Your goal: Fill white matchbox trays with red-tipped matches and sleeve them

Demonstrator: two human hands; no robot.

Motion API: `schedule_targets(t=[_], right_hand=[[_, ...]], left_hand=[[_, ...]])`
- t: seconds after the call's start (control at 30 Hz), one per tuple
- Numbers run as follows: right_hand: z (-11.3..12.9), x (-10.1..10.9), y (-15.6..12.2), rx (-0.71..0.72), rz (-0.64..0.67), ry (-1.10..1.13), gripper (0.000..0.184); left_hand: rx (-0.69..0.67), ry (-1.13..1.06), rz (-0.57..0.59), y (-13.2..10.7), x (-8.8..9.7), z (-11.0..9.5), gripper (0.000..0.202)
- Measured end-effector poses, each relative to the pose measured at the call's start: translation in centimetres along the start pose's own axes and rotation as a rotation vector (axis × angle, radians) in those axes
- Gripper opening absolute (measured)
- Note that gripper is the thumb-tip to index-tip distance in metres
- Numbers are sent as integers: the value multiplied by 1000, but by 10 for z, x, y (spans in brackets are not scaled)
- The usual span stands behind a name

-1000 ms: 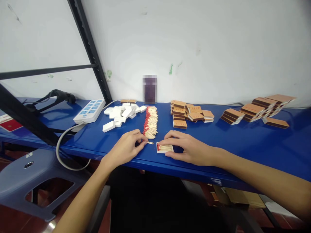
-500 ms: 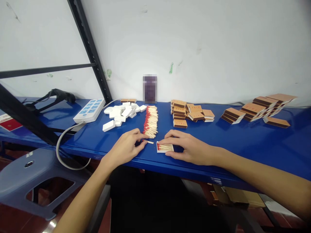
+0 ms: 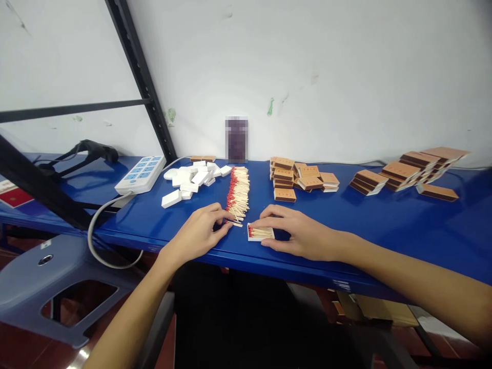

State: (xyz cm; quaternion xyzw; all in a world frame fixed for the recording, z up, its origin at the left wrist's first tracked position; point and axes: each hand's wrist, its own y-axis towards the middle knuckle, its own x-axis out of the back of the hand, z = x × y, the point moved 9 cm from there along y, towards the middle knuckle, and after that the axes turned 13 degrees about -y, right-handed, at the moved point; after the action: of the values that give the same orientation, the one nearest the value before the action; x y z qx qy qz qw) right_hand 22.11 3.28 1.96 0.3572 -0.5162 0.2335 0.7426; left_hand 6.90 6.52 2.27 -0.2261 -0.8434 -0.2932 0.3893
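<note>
My left hand (image 3: 202,229) is closed in a pinch at the near end of a long heap of red-headed matchsticks (image 3: 240,192). A matchstick (image 3: 237,224) juts to the right from between thumb and forefinger, its head hidden by the fingertips. Under my right hand (image 3: 302,233) sits a small white matchbox tray (image 3: 249,237), partly filled with matchsticks whose red heads point left. The right fingers grip this tray from its far and near sides, covering its right part.
White empty-looking trays (image 3: 188,179) lie piled left of the heap. Brown matchboxes (image 3: 284,177) stand stacked at centre right, with more matchboxes (image 3: 403,171) further right. A white power strip (image 3: 141,174) and a black rack post (image 3: 140,77) are at left. A blurred dark rectangle (image 3: 237,139) stands against the wall.
The left fingertips have shifted very slightly at the near end of the heap, where another matchstick now shows beside the pinched one. The right hand and tray stay put.
</note>
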Motion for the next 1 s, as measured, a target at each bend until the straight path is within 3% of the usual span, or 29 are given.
schedule_targets(t=[1.0], right_hand=[[2, 1, 2, 19, -9, -2, 37]], left_hand=[[-1, -41, 35, 2, -1, -6, 18]])
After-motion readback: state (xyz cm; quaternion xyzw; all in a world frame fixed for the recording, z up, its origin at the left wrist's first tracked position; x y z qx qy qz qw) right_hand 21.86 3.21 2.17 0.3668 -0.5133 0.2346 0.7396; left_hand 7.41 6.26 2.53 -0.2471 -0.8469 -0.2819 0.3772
